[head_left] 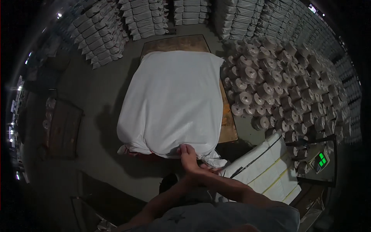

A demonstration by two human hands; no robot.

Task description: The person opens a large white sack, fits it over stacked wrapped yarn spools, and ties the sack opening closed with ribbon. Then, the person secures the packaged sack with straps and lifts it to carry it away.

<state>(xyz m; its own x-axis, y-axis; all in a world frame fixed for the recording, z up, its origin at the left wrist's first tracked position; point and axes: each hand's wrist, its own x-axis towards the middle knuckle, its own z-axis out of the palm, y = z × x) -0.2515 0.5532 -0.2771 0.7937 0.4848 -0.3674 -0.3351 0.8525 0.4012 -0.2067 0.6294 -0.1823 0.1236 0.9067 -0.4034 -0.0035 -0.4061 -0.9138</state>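
Observation:
A large white woven sack (172, 100) lies full and bulging in front of me, its near edge loose and folded. My forearms cross at the wrists. My right hand (188, 156) is closed on the sack's near edge, fingers bent over the fabric. Under that wrist, my left hand (210, 168) reaches to the right and grips the bunched near right corner of the sack; its fingers show only in part. Something reddish shows under the sack's near left edge.
The sack rests on a wooden board (228, 127). At right are many wrapped yarn cones (266, 89), a strapped white bale (266, 166) and a scale display (320, 160) lit green. Stacked white bales (145, 17) line the back. A wooden cart (63, 129) stands left.

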